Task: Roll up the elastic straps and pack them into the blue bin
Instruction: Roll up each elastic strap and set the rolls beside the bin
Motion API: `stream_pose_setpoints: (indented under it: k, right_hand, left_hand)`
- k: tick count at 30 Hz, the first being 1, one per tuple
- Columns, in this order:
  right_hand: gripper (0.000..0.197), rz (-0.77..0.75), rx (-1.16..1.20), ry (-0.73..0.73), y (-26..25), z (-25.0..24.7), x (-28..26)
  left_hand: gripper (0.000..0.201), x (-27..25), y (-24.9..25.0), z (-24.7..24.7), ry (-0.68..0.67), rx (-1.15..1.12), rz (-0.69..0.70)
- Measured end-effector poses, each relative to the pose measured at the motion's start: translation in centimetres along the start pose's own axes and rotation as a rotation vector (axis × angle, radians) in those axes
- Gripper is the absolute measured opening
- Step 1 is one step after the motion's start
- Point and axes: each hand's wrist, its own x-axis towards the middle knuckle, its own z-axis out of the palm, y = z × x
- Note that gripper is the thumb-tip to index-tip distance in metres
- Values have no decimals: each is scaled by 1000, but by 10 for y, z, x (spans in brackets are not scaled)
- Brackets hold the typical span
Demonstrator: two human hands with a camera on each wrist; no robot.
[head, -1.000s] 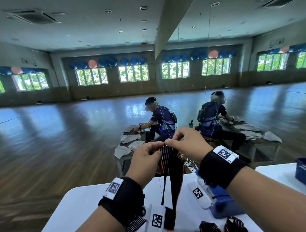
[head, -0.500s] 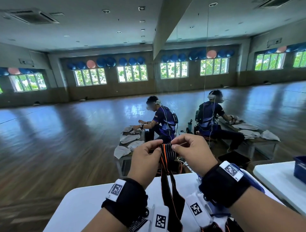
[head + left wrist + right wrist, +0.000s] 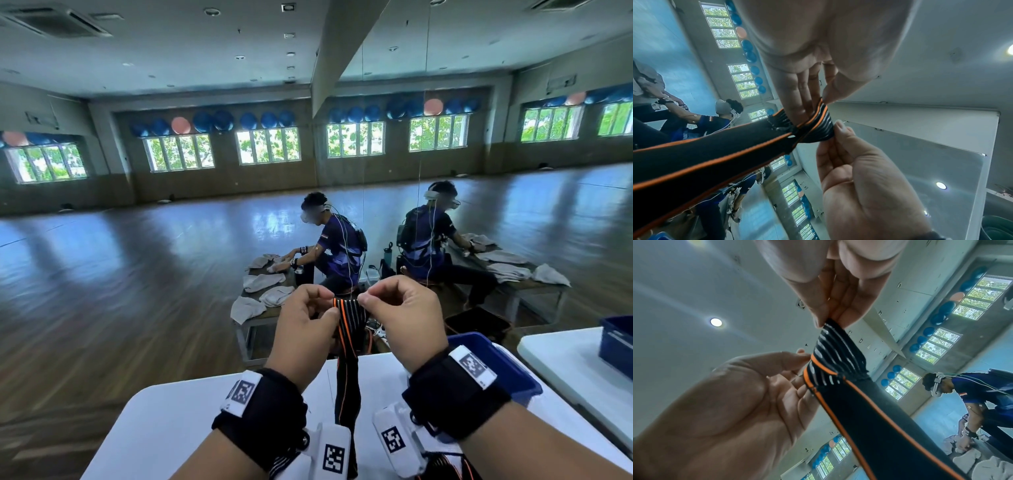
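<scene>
Both grips pinching top end of elastic strap (image 3: 348, 310), left hand (image 3: 301, 334) and right hand (image 3: 406, 318) raised above white worktop (image 3: 178, 425), strap hanging down, blue bin (image 3: 507, 370) right.

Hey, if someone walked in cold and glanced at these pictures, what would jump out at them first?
First, the two raised hands, the left hand and right hand, pinching the striped top end of a black strap with orange edging, its tail hanging down toward the white table. Next, the blue bin just behind the right wrist. Beyond them, a person sits handling grey towels beside a mirror wall.
</scene>
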Motion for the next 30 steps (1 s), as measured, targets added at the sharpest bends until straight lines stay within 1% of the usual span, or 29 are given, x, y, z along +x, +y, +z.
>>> stream_pose_setpoints:
  k: [5, 9, 14, 17, 19, 23, 27, 30]
  right_hand:
    - [13, 12, 18, 1, 10, -5, -2]
    - [20, 81, 208, -1, 11, -9, -2]
    - [25, 99, 271, -22, 16, -8, 5]
    - [22, 101, 239, -69, 19, -9, 8]
    - [18, 96, 172, -89, 23, -8, 10]
    - [14, 91, 95, -78, 31, -8, 9]
    - [12, 66, 60, -72, 39, -10, -6]
    - [13, 39, 45, -125, 45, -7, -26]
  left_hand:
    - [17, -1, 1, 4, -26, -1, -13]
    - [15, 2, 0, 8, -31, 5, -15]
    - [13, 5, -7, 12, -56, 9, -35]
    - [13, 8, -12, 11, -52, 19, -35]
    - [11, 9, -14, 10, -51, 27, -45]
    - [8, 9, -12, 12, -47, 68, -64]
    - [17, 10, -12, 12, 22, 61, -93]
    - [22, 10, -9, 12, 35, -15, -141]
